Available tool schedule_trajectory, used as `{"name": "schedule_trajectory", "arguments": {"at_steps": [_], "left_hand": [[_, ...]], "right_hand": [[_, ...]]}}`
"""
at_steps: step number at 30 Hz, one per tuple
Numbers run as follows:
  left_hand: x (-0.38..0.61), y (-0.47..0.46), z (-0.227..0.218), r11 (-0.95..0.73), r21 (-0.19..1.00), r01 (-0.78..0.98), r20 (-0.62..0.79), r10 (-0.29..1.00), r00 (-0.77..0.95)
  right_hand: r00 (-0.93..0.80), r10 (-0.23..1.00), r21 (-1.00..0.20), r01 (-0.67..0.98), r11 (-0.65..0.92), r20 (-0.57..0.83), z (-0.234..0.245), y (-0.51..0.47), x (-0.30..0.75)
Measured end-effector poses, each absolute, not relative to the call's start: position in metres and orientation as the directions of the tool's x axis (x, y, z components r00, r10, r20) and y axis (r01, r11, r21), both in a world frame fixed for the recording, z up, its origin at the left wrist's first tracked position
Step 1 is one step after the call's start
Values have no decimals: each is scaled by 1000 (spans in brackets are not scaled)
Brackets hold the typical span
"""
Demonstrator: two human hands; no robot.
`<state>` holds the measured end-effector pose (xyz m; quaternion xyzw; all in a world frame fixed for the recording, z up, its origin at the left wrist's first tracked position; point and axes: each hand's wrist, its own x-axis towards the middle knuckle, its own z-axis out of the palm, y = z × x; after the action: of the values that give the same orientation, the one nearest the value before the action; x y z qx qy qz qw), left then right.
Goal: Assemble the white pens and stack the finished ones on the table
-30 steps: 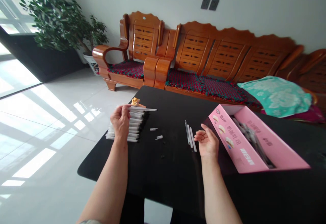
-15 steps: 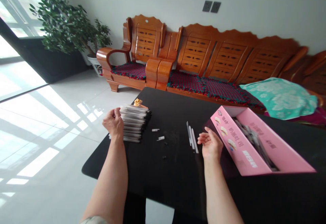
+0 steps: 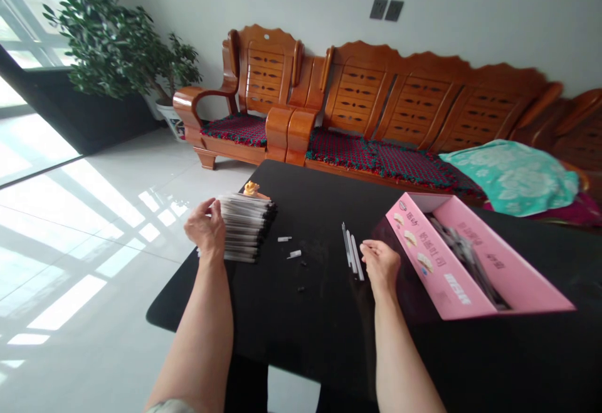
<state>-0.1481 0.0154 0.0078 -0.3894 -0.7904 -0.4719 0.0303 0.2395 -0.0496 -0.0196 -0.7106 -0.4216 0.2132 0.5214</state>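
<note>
A row of clear pens with dark ends [image 3: 242,228] lies stacked at the table's left side. My left hand [image 3: 205,228] is at the row's left end, fingers curled and thumb against the forefinger; whatever is between them is hidden. Right of the table's middle lie a few pen parts: pale tubes [image 3: 356,256] and a thin dark-tipped pen refill [image 3: 345,237]. My right hand [image 3: 383,266] is just right of these tubes, its fingers drawn together; I cannot make out anything in them. Two small white pen tips [image 3: 295,254] and small black pieces [image 3: 301,289] lie between my hands.
An open pink box [image 3: 430,262] with pens inside stands on the right of the black table [image 3: 324,193]. A small orange figure [image 3: 252,188] sits behind the pen row. Beyond are a wooden sofa [image 3: 362,90], a turquoise cloth [image 3: 512,178] and a potted plant [image 3: 117,49].
My right hand has turned and its spread fingers have drawn together beside the pale tubes. My left hand stays by the pen row. The whole view has shifted slightly.
</note>
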Motion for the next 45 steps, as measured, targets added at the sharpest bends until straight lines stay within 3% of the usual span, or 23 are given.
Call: {"name": "schedule_trajectory", "arguments": {"at_steps": [2,4,9,13,15,18,21,24,28,32,45], "left_hand": [[-146,15,9,247,724,644,427,573,-699],[-144,13,12,229,727,648,449,555,-700],[-124,10,20,118,730,673,526,533,-663],[-85,5,22,-116,721,683,567,665,-486],[-61,0,22,-254,706,661,569,759,-316],[-25,-11,21,-481,667,569,530,843,93],[4,-24,18,-695,590,410,480,711,515],[25,-35,14,-820,430,377,407,549,730],[41,-41,6,-860,245,448,310,507,804],[45,-40,0,-871,183,455,284,490,824],[40,-35,6,-792,354,498,337,605,722]], "right_hand": [[498,853,-752,620,-223,158,-16,-50,239],[470,873,-575,754,-319,132,-11,-52,237],[491,861,-316,845,-432,136,0,-57,233],[535,828,-213,840,-499,167,1,-59,230],[532,832,-200,842,-501,156,1,-60,230],[530,838,-210,841,-499,131,1,-60,230],[547,828,-222,828,-515,119,0,-59,231],[550,827,-233,825,-515,116,0,-59,231],[548,829,-240,825,-512,115,-1,-58,232],[550,827,-240,823,-514,115,0,-58,231],[557,824,-242,817,-523,102,-3,-56,233]]}}
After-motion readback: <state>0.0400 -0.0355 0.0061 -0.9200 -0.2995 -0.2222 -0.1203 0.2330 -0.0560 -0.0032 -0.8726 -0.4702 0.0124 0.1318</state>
